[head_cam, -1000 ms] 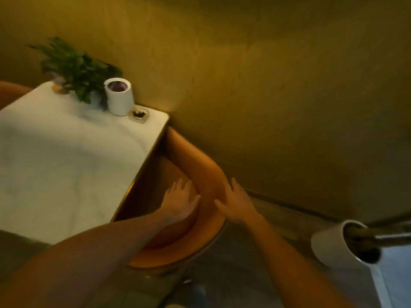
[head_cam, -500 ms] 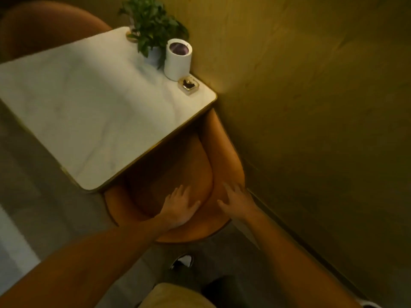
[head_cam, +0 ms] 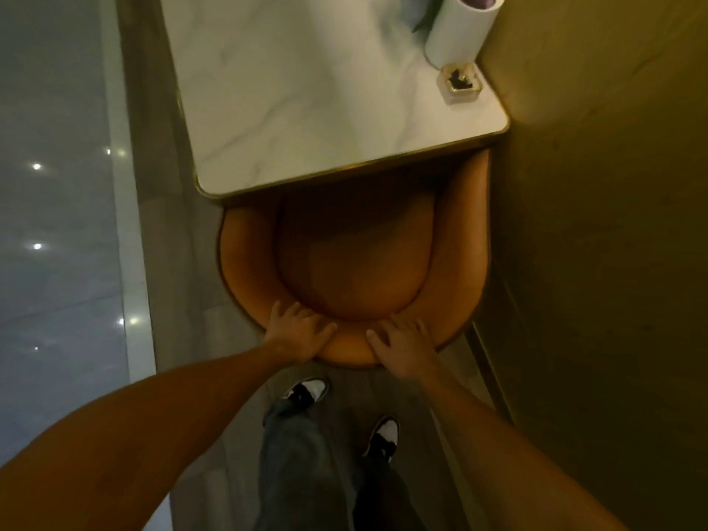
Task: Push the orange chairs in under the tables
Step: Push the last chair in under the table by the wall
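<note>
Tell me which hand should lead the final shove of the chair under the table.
Left, probably. The left hand has open floor beside it, while the right hand sits nearer the wall, which the orange chair nearly touches.

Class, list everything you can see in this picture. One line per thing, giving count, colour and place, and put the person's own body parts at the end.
Orange chair: one, orange, front of seat tucked under the table's near edge, close beside the wall.
Table: one, white marble top with gold rim, beyond the chair.
Cylinder container: one, white, far right corner of the table.
Small dish: one, pale with dark contents, table's right edge, in front of the cylinder.
Wall: one, yellowish, right side.
Floor: grey, glossy at left.
Shoes: two, black and white, below the chair.
Left hand: one, flat on the chair's backrest.
Right hand: one, flat on the backrest.
</note>
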